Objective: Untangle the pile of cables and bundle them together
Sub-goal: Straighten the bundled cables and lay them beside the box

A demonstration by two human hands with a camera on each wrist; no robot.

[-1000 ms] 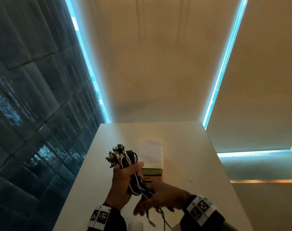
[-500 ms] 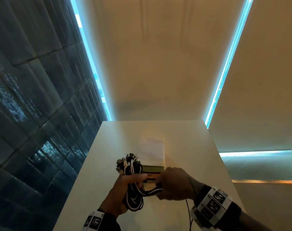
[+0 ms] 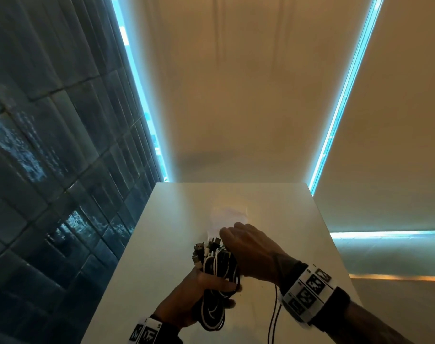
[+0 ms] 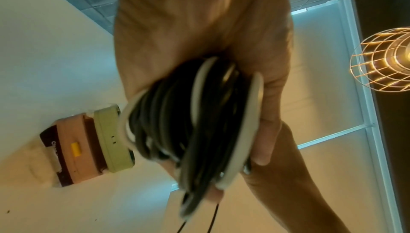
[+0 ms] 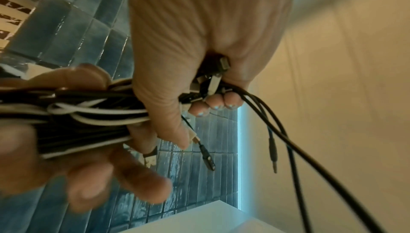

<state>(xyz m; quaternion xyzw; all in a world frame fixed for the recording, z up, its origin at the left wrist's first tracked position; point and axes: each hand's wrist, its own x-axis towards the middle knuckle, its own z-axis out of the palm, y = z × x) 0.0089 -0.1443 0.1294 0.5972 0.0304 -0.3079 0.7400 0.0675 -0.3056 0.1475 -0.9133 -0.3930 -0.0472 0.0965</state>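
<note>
A bundle of black and white cables (image 3: 215,269) is held up above the white table (image 3: 161,256). My left hand (image 3: 199,291) grips the bundle's lower loops (image 4: 199,122), thumb across the front. My right hand (image 3: 248,252) closes over the top end, where the plugs (image 5: 213,78) bunch in its palm. A thin black cable (image 3: 274,311) runs from under my right hand and hangs down; in the right wrist view the thin black cable (image 5: 288,140) trails past the fingers (image 5: 218,104). Loose plug ends (image 5: 206,156) dangle below the right hand.
A stack of small flat boxes (image 4: 88,145), pink, dark and olive green, lies on the table behind the bundle. Blue tiled wall (image 3: 50,170) runs along the table's left edge. A wire-cage lamp (image 4: 386,61) glows in the left wrist view.
My right hand has risen from beside the bundle's lower middle to cover its top plug end. The left hand keeps its grip, a little lower in view.
</note>
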